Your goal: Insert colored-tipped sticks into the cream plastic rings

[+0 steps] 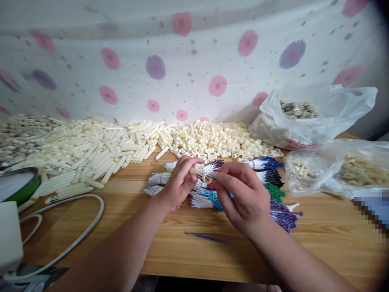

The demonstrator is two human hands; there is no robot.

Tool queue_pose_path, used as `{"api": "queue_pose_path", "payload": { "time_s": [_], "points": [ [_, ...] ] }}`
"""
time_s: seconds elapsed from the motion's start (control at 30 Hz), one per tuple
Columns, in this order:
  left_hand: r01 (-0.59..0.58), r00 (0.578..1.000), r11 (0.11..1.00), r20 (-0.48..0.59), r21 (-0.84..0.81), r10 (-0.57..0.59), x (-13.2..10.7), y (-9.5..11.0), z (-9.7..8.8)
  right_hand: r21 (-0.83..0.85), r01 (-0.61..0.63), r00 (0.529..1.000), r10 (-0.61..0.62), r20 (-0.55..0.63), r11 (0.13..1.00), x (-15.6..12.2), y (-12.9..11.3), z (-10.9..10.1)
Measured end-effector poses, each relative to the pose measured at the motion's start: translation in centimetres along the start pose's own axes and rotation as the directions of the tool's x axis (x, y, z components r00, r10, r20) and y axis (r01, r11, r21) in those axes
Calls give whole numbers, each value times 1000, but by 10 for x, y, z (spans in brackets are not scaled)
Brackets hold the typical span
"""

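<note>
My left hand (pixel 181 178) is closed round a cream slotted pen barrel part (pixel 199 174), its open end facing right. Coloured bits, blue and red among them, show at that end. My right hand (pixel 240 190) pinches a thin blue piece (pixel 210 177) at the opening; it looks like the end of a pen refill, though the fingertips hide most of it. Beneath both hands lie bundles of pen refills: light blue (pixel 212 198), dark blue (pixel 267 163), black (pixel 270 177), green (pixel 275 191) and purple (pixel 284 215). Tweezers (pixel 206 237) rest nearer the table's front edge.
Heaps of slotted cream sleeves (pixel 212 138) and long cream barrels (pixel 121 150) line the back of the wooden table (pixel 127 219). Plastic bags (pixel 343 105) of parts stand at right. A white cable (pixel 99 219), a green-rimmed bowl (pixel 27 194) and a white device (pixel 9 239) are left.
</note>
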State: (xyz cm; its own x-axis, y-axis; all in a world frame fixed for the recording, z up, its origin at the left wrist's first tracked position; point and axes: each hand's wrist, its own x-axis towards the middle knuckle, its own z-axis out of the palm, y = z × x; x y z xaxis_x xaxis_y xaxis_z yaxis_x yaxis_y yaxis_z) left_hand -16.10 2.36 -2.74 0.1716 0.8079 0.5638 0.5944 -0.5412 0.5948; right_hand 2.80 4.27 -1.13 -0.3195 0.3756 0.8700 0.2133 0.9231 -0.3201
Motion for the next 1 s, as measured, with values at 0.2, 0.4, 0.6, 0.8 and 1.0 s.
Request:
{"api": "queue_pose_path", "payload": {
  "time_s": [0.2,0.4,0.6,0.8,1.0],
  "points": [
    [-27,997,998,-64,54,31,0,-3,3,-42,-55,995,51,-84,998,1,2,4],
    [-63,986,990,-146,124,81,0,-2,5,-40,-96,993,93,-68,995,4,0,3],
    [-54,966,972,-235,230,109,0,-1,4,78,-215,974,219,-50,974,5,1,7],
    [-34,947,947,-293,319,132,0,-3,6,265,-352,926,376,-43,898,1,2,17],
    [1,964,981,-262,193,51,1,-7,8,424,-378,903,429,-29,823,0,16,10]
  ]
}}
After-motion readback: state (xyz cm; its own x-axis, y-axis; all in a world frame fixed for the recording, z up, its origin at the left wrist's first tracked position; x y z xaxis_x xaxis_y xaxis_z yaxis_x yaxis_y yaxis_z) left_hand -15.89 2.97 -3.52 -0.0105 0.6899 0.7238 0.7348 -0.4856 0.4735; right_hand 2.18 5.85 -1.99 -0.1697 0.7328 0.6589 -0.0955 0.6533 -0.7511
